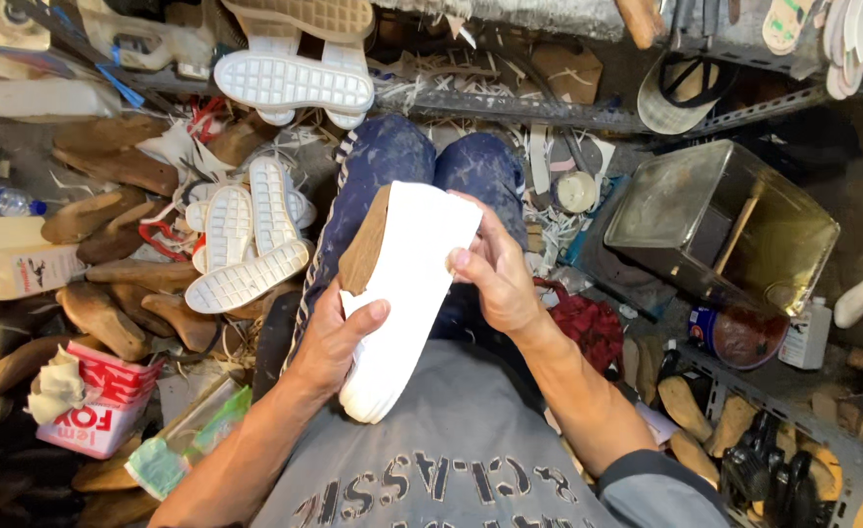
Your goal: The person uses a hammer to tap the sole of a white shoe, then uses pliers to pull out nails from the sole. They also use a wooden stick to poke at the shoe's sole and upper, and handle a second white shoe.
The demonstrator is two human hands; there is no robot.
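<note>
Held over the lap, above blue-trousered knees: a white, smooth-sided shoe upper [407, 293] stretched over a brown wooden last [365, 244], heel end rounded and pointing toward the body. Left hand [334, 337] clamped on its lower edge, thumb lying across the white face. Right hand [495, 274] gripping the opposite side, fingers curled behind. Nearby to the left, a pile of white ridged rubber soles [246, 240].
</note>
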